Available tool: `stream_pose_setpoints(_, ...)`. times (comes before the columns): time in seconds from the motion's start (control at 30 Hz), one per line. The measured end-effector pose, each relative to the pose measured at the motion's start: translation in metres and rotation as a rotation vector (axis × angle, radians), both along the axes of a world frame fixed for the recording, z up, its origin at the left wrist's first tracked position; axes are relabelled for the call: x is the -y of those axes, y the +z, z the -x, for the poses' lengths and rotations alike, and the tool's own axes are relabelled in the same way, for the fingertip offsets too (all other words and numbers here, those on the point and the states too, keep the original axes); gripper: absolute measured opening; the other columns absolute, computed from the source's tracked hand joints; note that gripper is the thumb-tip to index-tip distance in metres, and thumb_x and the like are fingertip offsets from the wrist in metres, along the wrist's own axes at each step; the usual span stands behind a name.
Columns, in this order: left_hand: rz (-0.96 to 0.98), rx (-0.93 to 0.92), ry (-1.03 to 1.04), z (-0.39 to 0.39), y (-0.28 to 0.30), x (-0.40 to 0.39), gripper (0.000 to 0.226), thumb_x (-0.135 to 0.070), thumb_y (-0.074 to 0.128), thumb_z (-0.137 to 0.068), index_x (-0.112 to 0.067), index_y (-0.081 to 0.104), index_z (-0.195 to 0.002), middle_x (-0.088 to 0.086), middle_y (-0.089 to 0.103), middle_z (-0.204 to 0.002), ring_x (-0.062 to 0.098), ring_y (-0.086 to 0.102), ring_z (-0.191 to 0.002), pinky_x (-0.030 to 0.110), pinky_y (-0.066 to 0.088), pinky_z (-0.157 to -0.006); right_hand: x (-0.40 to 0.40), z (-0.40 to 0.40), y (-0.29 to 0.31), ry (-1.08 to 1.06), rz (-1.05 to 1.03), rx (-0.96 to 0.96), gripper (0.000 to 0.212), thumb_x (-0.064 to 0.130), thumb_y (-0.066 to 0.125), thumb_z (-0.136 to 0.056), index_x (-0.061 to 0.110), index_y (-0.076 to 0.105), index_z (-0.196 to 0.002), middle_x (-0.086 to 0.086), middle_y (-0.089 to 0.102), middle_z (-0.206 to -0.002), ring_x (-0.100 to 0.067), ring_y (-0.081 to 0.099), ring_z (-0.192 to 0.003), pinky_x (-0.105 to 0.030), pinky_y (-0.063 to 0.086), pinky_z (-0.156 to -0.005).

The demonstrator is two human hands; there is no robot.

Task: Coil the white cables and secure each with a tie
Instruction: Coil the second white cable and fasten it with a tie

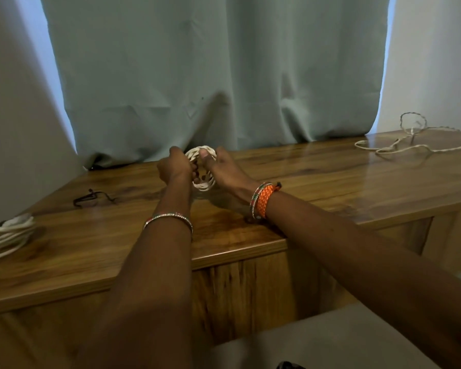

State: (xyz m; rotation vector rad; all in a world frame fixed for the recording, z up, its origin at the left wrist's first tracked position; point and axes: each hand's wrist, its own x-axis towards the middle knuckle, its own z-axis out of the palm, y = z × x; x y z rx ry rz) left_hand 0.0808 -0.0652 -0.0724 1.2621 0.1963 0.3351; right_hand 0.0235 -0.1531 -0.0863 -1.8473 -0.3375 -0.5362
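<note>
Left hand (175,166) and right hand (221,166) gripping small white coil (201,169) mid-table; dark tie (93,197) apparently loose leftward

Both hands meet at the table's (330,182) centre, left hand (175,166) and right hand (224,166) on either side of the coil (201,166). Tie (93,197) at nine o'clock, bundle (6,235) at eight, loose cable (415,142) at two, curtain (210,75) behind.

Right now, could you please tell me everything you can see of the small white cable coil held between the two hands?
The small cable coil is a compact ring of several white loops, seemingly smooth plastic-sheathed cable. It stands roughly upright, its lower edge at the wooden table, near the curtain. The left hand and right hand grip its opposite sides. Something dark shows among the fingers; whether it is a tie is unclear.
</note>
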Motion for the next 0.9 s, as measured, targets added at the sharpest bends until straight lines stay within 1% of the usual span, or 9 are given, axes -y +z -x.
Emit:
stream_pose_setpoints(0.07, 0.021, 0.013, -0.123, -0.002, 0.001, 0.003, 0.025, -0.014, 0.035, -0.087, 0.002, 0.053, -0.078, 0.006, 0.045, -0.038, 0.012, 0.035, -0.022, 0.011, 0.03, -0.034, 0.002, 0.001, 0.003, -0.062, -0.013, 0.045, 0.018, 0.025, 0.04, -0.101, 0.01, 0.044, -0.091, -0.002, 0.055, -0.078, -0.011, 0.055, -0.068, -0.017, 0.048, -0.063)
stream_pose_setpoints(0.13, -0.038, 0.046, -0.172, 0.0, 0.0, 0.007, 0.034, -0.015, 0.034, -0.089, 0.011, 0.056, -0.086, 0.005, 0.045, -0.04, 0.012, 0.036, -0.023, 0.013, 0.031, -0.035, 0.001, -0.002, 0.003, -0.139, -0.073, 0.077, 0.018, 0.02, 0.039, -0.101, 0.01, 0.044, -0.088, 0.0, 0.054, -0.07, -0.008, 0.052, -0.057, -0.01, 0.041, -0.049)
stream_pose_setpoints(0.23, -0.187, 0.114, -0.01, 0.012, 0.0, 0.017, 0.037, -0.018, 0.036, -0.093, 0.009, 0.06, -0.101, 0.019, 0.063, -0.08, 0.029, 0.06, -0.059, 0.03, 0.048, -0.054, -0.004, -0.016, 0.0, -0.212, -0.136, 0.084, 0.022, 0.02, 0.04, -0.1, 0.017, 0.05, -0.08, -0.008, 0.062, -0.074, -0.022, 0.06, -0.065, -0.031, 0.051, -0.062)
stream_pose_setpoints(0.3, -0.319, 0.194, 0.144, 0.016, -0.001, 0.021, 0.04, -0.022, 0.037, -0.096, 0.009, 0.062, -0.103, 0.025, 0.065, -0.103, 0.037, 0.061, -0.093, 0.035, 0.046, -0.073, -0.009, -0.019, 0.0, -0.257, -0.13, 0.086, 0.022, 0.017, 0.039, -0.099, 0.012, 0.057, -0.087, -0.009, 0.063, -0.08, -0.022, 0.059, -0.072, -0.035, 0.048, -0.067)
stream_pose_setpoints(0.43, -0.544, 0.369, 0.166, 0.014, 0.002, 0.019, 0.053, -0.037, 0.046, -0.095, 0.0, 0.055, -0.058, 0.022, 0.064, -0.073, 0.027, 0.056, -0.068, 0.028, 0.032, -0.056, -0.015, -0.03, 0.01, -0.373, -0.129, 0.115, 0.024, 0.014, 0.041, -0.095, 0.008, 0.056, -0.078, -0.014, 0.063, -0.08, -0.031, 0.056, -0.078, -0.037, 0.041, -0.065)
stream_pose_setpoints(0.5, -0.606, 0.344, 0.079, -0.003, 0.002, 0.01, 0.058, -0.048, 0.049, -0.092, -0.007, 0.05, -0.052, 0.013, 0.058, -0.06, 0.024, 0.053, -0.063, 0.029, 0.032, -0.051, -0.02, -0.041, 0.012, -0.387, -0.121, 0.104, 0.024, 0.014, 0.043, -0.095, 0.007, 0.057, -0.076, -0.015, 0.062, -0.079, -0.029, 0.053, -0.074, -0.032, 0.035, -0.061)
stream_pose_setpoints(0.6, -0.626, 0.179, -0.02, -0.039, -0.002, -0.003, 0.062, -0.056, 0.047, -0.089, 0.002, 0.068, -0.09, 0.018, 0.068, -0.093, 0.031, 0.063, -0.091, 0.031, 0.049, -0.072, -0.027, -0.063, 0.007, -0.384, -0.071, 0.072, 0.023, 0.018, 0.047, -0.092, 0.003, 0.063, -0.085, -0.02, 0.066, -0.088, -0.034, 0.055, -0.08, -0.029, 0.034, -0.064)
stream_pose_setpoints(0.67, -0.62, 0.121, -0.045, -0.054, -0.002, -0.002, 0.063, -0.054, 0.046, -0.09, 0.003, 0.064, -0.109, 0.024, 0.064, -0.114, 0.035, 0.06, -0.108, 0.038, 0.049, -0.091, -0.026, -0.074, 0.006, -0.38, -0.044, 0.055, 0.022, 0.019, 0.047, -0.092, 0.005, 0.065, -0.09, -0.022, 0.066, -0.095, -0.036, 0.056, -0.085, -0.027, 0.033, -0.064)
stream_pose_setpoints(0.9, -0.595, 0.127, -0.027, -0.034, -0.002, 0.012, 0.05, -0.038, 0.041, -0.094, 0.005, 0.064, -0.106, 0.024, 0.065, -0.111, 0.035, 0.059, -0.107, 0.037, 0.048, -0.089, -0.016, -0.067, 0.001, -0.428, 0.006, 0.095, 0.021, 0.014, 0.045, -0.092, 0.013, 0.055, -0.073, -0.022, 0.064, -0.085, -0.029, 0.046, -0.07, -0.028, 0.028, -0.061)
